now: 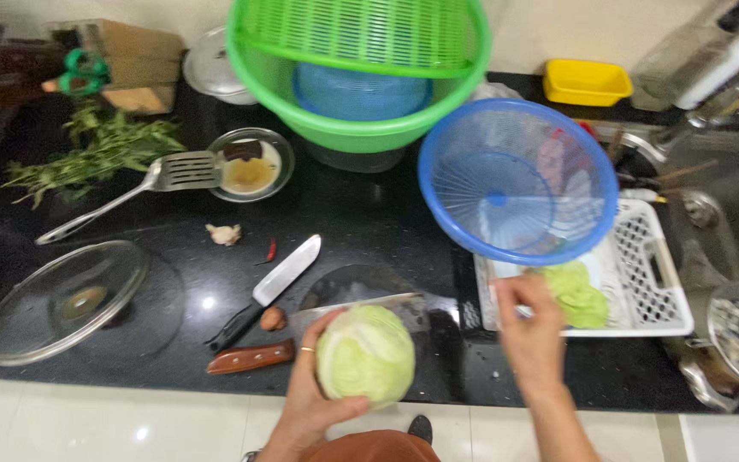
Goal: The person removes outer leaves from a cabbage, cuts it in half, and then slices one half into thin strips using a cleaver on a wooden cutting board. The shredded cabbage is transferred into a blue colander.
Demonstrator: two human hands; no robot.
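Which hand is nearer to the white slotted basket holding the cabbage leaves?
Right. The right hand is at the white basket, fingers on its near-left rim beside the cabbage leaves. The left hand is well off to the left, gripping the cabbage head.

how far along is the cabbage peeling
Early on. Done: a few pale green leaves already lie in the white slotted tray. In hand: the left hand holds the cabbage head, mostly whole, at the counter edge, while the right hand is at the tray by the leaves. Left: the rest of the head; cleaver and knife lie unused on the counter.
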